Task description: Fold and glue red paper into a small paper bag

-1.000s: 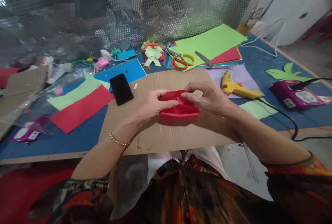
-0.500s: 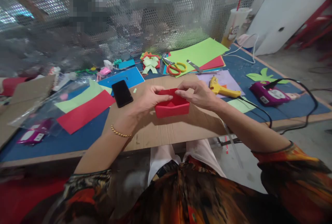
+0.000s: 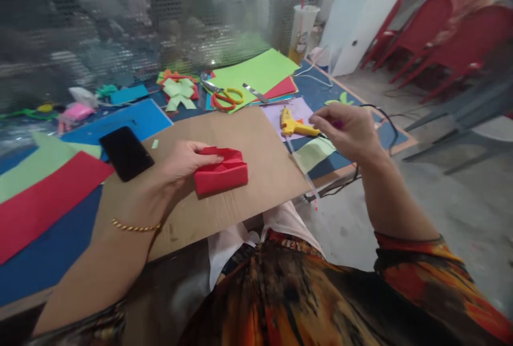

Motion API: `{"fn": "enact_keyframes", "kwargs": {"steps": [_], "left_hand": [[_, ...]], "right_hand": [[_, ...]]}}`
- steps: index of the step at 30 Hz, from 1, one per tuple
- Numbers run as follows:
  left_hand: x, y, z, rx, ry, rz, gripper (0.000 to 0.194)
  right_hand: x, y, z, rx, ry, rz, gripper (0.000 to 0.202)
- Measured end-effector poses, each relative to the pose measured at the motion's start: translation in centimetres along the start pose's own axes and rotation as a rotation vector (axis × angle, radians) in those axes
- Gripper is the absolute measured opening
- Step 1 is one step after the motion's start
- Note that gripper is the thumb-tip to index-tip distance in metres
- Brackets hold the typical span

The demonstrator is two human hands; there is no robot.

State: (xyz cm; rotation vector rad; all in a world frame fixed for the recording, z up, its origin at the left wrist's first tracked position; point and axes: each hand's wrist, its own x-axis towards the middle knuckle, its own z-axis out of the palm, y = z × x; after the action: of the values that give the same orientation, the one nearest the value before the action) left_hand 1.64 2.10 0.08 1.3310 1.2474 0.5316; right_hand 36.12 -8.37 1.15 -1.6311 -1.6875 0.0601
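A folded red paper box (image 3: 222,177) is held just over the brown cardboard sheet (image 3: 224,127). My left hand (image 3: 186,163) grips its left side, thumb over the upper edge. To the right, my right hand (image 3: 348,127) is raised above the table's edge, its fingers curled; whether anything is between them is too blurred to tell. Close to its left lies the yellow glue gun (image 3: 296,125) on a lilac sheet (image 3: 276,114). Behind the cardboard are scissors (image 3: 224,97) with orange and yellow handles.
A black phone (image 3: 126,153) lies left of the cardboard, near red paper (image 3: 52,201) and a blue sheet (image 3: 120,124). Green paper (image 3: 252,76) is at the back, beside a drink cup (image 3: 303,33). Red chairs (image 3: 425,36) stand beyond. A black cable runs right.
My right hand has let go of the red box and moved right, past the glue gun. My left hand still holds the box. The camera view has turned right.
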Motion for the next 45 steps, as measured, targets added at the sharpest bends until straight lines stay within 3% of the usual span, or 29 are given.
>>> {"fn": "enact_keyframes", "kwargs": {"steps": [4, 8, 10, 13, 18, 20, 22, 24, 26, 31, 34, 38, 45], "left_hand": [[-0.5, 0.0, 0.2, -0.071, -0.065, 0.019, 0.021], [-1.2, -0.2, 0.3, -0.155, -0.041, 0.056, 0.027], [-1.6, -0.3, 0.3, -0.139, 0.013, 0.15, 0.026], [-1.8, -0.6, 0.2, 0.054, 0.131, 0.44, 0.009], [-1.7, -1.2, -0.1, 0.377, 0.355, 1.125, 0.011], [-1.8, -1.3, -0.1, 0.502, 0.451, 1.31, 0.008], [-1.9, -1.4, -0.1, 0.599, 0.514, 1.398, 0.008], [-1.9, -1.4, 0.0, 0.636, 0.544, 1.449, 0.009], [-1.8, -1.5, 0.1, 0.637, 0.555, 1.475, 0.007], [-1.7, -1.7, 0.4, 0.663, 0.558, 1.459, 0.005], [-2.0, -1.7, 0.4, 0.713, 0.586, 1.491, 0.01], [-2.6, -1.7, 0.3, 0.798, 0.614, 1.556, 0.015], [-3.6, -1.5, 0.4, 0.914, 0.544, 1.535, 0.015]], "right_hand": [[0.2, 1.0, 2.1, -0.1, 0.008, -0.087, 0.017], [1.6, -0.4, 3.6, -0.102, -0.067, -0.225, 0.017], [1.9, -0.8, 3.8, -0.169, -0.076, -0.273, 0.017], [2.1, 0.5, 4.2, -0.362, -0.076, -0.287, 0.017], [1.8, 4.9, 5.7, -0.561, 0.047, -0.316, 0.027], [1.9, 4.8, 6.0, -0.504, 0.11, -0.373, 0.028], [2.0, 3.0, 5.9, -0.396, 0.165, -0.476, 0.02], [2.1, 0.2, 5.3, -0.27, 0.191, -0.605, 0.008], [2.3, -2.9, 4.8, -0.163, 0.165, -0.707, 0.01], [2.5, -8.2, 5.5, -0.134, 0.007, -0.893, 0.006], [2.4, -9.2, 7.0, -0.202, -0.023, -0.884, 0.014], [2.2, -9.0, 8.6, -0.143, 0.037, -0.873, 0.019], [2.1, -8.7, 8.9, 0.045, 0.035, -0.924, 0.018]]}}
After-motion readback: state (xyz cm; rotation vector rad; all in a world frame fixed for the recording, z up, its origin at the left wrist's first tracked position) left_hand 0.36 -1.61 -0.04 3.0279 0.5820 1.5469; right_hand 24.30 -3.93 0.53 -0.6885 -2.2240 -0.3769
